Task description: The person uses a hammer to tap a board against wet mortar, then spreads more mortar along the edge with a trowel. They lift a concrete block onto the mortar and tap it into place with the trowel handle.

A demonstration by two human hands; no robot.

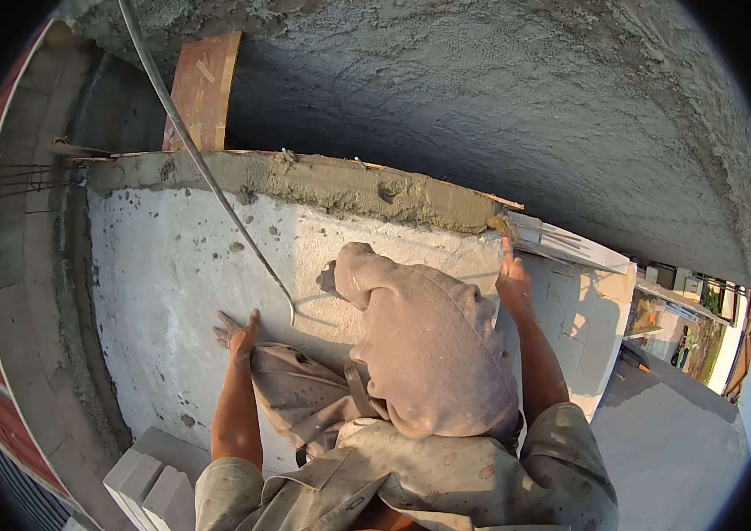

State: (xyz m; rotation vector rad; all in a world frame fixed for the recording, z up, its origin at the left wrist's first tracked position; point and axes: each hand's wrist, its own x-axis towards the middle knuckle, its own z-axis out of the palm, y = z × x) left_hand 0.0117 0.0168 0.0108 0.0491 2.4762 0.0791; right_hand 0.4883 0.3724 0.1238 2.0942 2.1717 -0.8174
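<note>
While I watch through the head camera, the wall (172, 265) fills the middle of my view. It is a pale grey, rough-skimmed face, speckled with dark spatter. One band of wet grey mortar (340, 186) runs along its top edge.

Both hands are on it, well apart and clamped on nothing. The left hand (235, 332) lies flat on the face with its fingers spread. The right hand (512, 281) is pressed open near the wall's far corner, fingers pointing up at the end of the mortar. One raised knee (433, 354) in dusty trousers sits between them against the wall.

I count one bent wire (203, 164) crossing the face, its hooked end just beside the left hand. One reddish plank (204, 88) stands above the mortar. At least two pale blocks (150, 485) sit at lower left.
</note>
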